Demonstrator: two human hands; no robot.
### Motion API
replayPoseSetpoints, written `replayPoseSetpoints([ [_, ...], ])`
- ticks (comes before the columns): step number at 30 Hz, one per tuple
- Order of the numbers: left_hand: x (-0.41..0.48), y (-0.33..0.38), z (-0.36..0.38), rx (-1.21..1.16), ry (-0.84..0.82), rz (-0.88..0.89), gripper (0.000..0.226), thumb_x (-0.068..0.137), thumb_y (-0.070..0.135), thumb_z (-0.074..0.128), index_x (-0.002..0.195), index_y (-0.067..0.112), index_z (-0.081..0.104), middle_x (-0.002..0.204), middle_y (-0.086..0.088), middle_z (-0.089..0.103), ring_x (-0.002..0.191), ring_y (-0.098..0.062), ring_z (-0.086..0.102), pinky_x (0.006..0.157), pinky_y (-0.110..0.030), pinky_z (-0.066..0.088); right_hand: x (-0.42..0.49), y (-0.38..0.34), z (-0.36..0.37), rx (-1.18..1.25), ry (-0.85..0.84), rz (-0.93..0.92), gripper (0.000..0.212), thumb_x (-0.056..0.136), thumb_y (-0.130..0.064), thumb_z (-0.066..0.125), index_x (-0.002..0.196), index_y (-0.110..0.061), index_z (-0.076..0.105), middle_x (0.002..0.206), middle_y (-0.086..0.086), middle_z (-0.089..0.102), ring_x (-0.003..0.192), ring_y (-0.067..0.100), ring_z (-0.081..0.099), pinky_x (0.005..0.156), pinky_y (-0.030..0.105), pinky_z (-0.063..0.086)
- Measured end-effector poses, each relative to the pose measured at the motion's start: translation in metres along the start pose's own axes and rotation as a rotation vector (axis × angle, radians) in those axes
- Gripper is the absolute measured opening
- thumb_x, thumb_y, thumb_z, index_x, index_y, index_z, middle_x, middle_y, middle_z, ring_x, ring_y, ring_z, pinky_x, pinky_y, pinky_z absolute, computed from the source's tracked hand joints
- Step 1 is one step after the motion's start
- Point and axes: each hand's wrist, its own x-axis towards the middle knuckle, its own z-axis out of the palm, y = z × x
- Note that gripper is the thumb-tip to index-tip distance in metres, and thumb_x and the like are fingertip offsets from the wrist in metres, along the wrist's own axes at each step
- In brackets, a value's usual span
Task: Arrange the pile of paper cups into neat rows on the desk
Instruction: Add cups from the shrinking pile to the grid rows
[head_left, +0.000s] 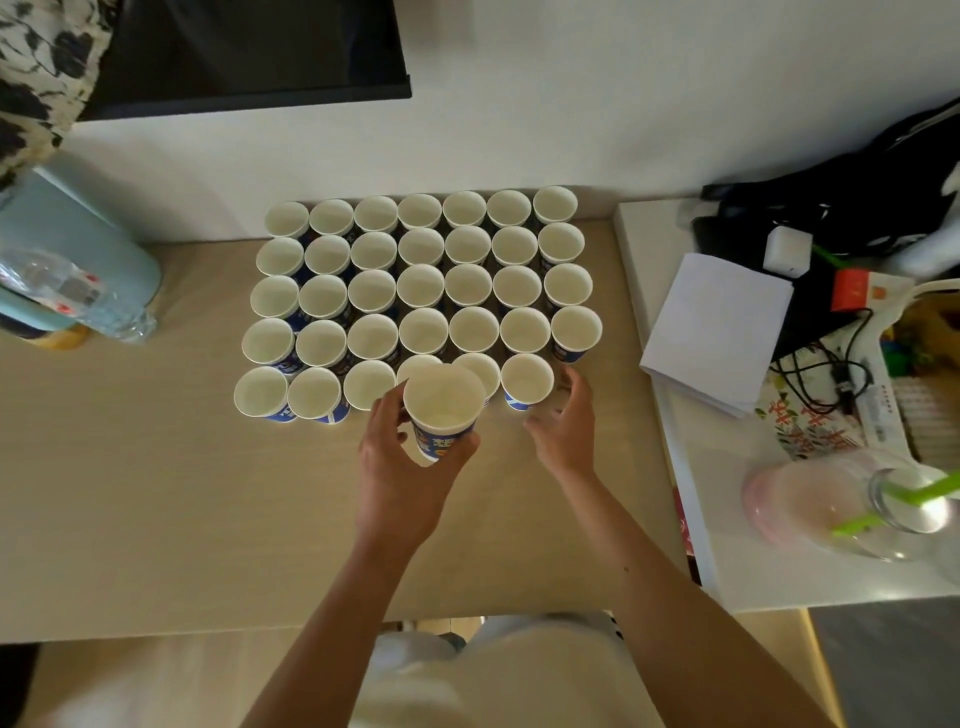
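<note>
Several blue-and-white paper cups (423, 288) stand upright in neat rows on the beige desk (156, 493), open mouths up. My left hand (400, 467) grips one more paper cup (442, 402), raised just in front of the nearest row. My right hand (566, 421) hovers with relaxed, slightly curled fingers beside the last cup of the front row (525, 380), touching or nearly touching its side. The spot at the right end of that front row holds no cup.
A light-blue appliance (78, 249) with a plastic water bottle (78, 291) sits at the left. A white side surface at the right carries a paper stack (719, 332), cables, a dark bag (857, 192) and a glass jug (831, 504). A monitor (249, 52) hangs behind.
</note>
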Motion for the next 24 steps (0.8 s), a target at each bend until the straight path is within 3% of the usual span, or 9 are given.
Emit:
replayPoseSetpoints([
  [4, 0.004, 0.006, 0.008, -0.030, -0.044, 0.004, 0.067, 0.069, 0.020, 0.092, 0.126, 0.026, 0.058, 0.113, 0.019, 0.066, 0.107, 0.002, 0.059, 0.086, -0.016, 0.048, -0.024, -0.031, -0.036, 0.053, 0.021, -0.125, 0.079, 0.068, -0.014, 0.077, 0.140, -0.021, 0.045, 0.134, -0.008, 0.051, 0.122, 0.010, 0.053, 0.095, 0.037, 0.050],
  [7, 0.009, 0.014, 0.020, -0.023, -0.131, 0.009, 0.064, 0.069, 0.022, 0.091, 0.123, 0.028, 0.058, 0.110, 0.021, 0.067, 0.107, 0.003, 0.060, 0.080, -0.016, 0.046, -0.036, -0.064, -0.064, 0.059, -0.241, -0.266, 0.073, 0.071, -0.006, 0.083, 0.135, -0.020, 0.050, 0.132, -0.011, 0.059, 0.123, 0.020, 0.057, 0.091, 0.034, 0.049],
  [9, 0.011, 0.020, 0.028, -0.020, -0.198, 0.016, 0.062, 0.069, 0.021, 0.091, 0.120, 0.032, 0.057, 0.107, 0.024, 0.067, 0.104, 0.008, 0.059, 0.075, -0.009, 0.044, -0.039, -0.077, -0.072, 0.013, -0.416, -0.321, 0.075, 0.072, -0.013, 0.088, 0.137, -0.023, 0.051, 0.133, -0.012, 0.061, 0.124, 0.020, 0.057, 0.092, 0.030, 0.048],
  [11, 0.013, 0.026, 0.037, -0.025, -0.269, 0.026, 0.063, 0.070, 0.018, 0.090, 0.119, 0.036, 0.056, 0.106, 0.025, 0.067, 0.102, 0.011, 0.059, 0.073, -0.007, 0.045, -0.040, -0.081, -0.076, -0.014, -0.452, -0.327, 0.077, 0.070, -0.025, 0.088, 0.138, -0.026, 0.051, 0.129, -0.015, 0.064, 0.119, 0.017, 0.059, 0.093, 0.029, 0.048],
  [17, 0.018, 0.028, 0.053, -0.037, -0.395, 0.032, 0.075, 0.067, 0.023, 0.091, 0.133, 0.029, 0.056, 0.121, 0.017, 0.067, 0.111, 0.002, 0.062, 0.082, -0.019, 0.050, -0.034, -0.069, -0.078, 0.074, -0.301, -0.292, 0.065, 0.071, -0.023, 0.088, 0.128, -0.023, 0.057, 0.116, -0.013, 0.067, 0.102, 0.018, 0.062, 0.085, 0.037, 0.050],
  [21, 0.017, 0.024, 0.052, -0.039, -0.365, 0.008, 0.086, 0.065, 0.031, 0.094, 0.139, 0.027, 0.051, 0.128, 0.013, 0.063, 0.115, 0.001, 0.059, 0.087, -0.019, 0.049, -0.025, -0.047, -0.082, 0.100, -0.090, -0.170, 0.060, 0.072, -0.009, 0.088, 0.120, -0.025, 0.058, 0.107, -0.015, 0.066, 0.097, 0.016, 0.065, 0.079, 0.030, 0.053],
  [24, 0.014, 0.018, 0.049, -0.038, -0.332, -0.020, 0.084, 0.066, 0.031, 0.093, 0.139, 0.026, 0.051, 0.126, 0.015, 0.063, 0.116, 0.000, 0.059, 0.088, -0.023, 0.050, -0.010, -0.021, -0.074, 0.082, 0.004, -0.091, 0.059, 0.071, -0.008, 0.086, 0.120, -0.020, 0.056, 0.109, -0.016, 0.064, 0.101, 0.012, 0.066, 0.084, 0.030, 0.056],
])
